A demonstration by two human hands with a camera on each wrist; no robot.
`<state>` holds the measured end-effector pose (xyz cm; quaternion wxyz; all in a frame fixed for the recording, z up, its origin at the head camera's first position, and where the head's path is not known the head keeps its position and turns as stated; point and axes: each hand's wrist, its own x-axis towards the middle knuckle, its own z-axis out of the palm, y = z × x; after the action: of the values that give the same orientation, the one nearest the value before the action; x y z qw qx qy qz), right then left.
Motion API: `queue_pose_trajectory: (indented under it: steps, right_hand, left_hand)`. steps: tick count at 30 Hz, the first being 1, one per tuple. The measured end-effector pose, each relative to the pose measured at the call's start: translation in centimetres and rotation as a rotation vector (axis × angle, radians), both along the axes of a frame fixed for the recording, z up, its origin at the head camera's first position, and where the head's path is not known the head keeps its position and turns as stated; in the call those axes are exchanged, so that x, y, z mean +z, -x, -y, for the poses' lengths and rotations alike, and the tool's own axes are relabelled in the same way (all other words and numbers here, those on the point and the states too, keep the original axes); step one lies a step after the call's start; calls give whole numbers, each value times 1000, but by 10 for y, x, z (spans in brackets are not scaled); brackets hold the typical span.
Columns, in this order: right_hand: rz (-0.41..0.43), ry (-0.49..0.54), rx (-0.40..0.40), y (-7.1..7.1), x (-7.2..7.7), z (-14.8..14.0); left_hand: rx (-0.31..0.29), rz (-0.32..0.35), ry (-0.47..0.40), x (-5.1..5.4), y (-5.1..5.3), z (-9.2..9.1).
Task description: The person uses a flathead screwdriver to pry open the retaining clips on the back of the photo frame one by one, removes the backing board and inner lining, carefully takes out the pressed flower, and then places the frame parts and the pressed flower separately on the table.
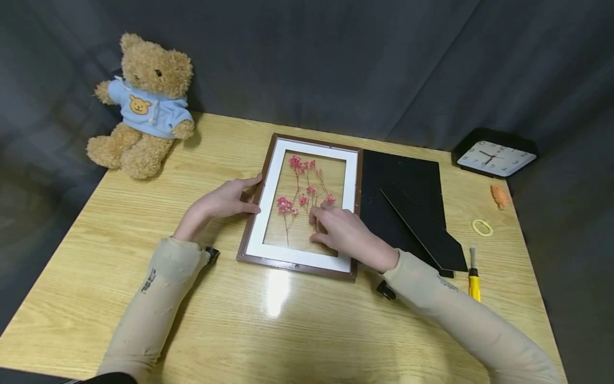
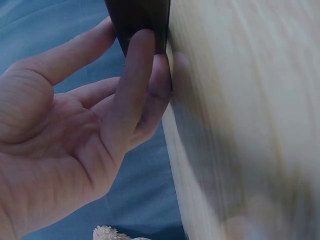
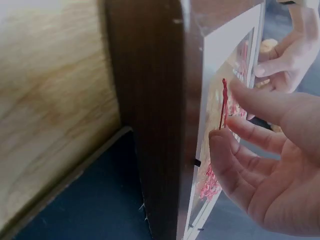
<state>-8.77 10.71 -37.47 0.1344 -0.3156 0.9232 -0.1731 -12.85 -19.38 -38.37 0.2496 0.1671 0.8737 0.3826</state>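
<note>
A brown picture frame with a white mat lies on the table, with pink dried flower sprigs spread over its clear pane. My left hand grips the frame's left side, thumb and fingers at its edge; the left wrist view shows bent fingers against the dark frame side. Over the lower right of the pane, my right hand pinches a thin red flower stem between thumb and fingers. The hand hides part of that sprig in the head view.
A black backing board with its stand lies against the frame's right side. Farther right are a clock, an orange figure, a yellow band and a yellow screwdriver. A teddy bear sits back left.
</note>
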Motion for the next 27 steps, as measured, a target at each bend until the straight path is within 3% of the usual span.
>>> queue_pose_trajectory:
  steps: [5,27]
  right_hand:
    - [-58,20,-4,-6,-3,1]
    - [-114,117,-174,-16,-8,-9]
  left_hand:
    - [1,2,2,1,0,1]
    - [2,12,0,2,0,-1]
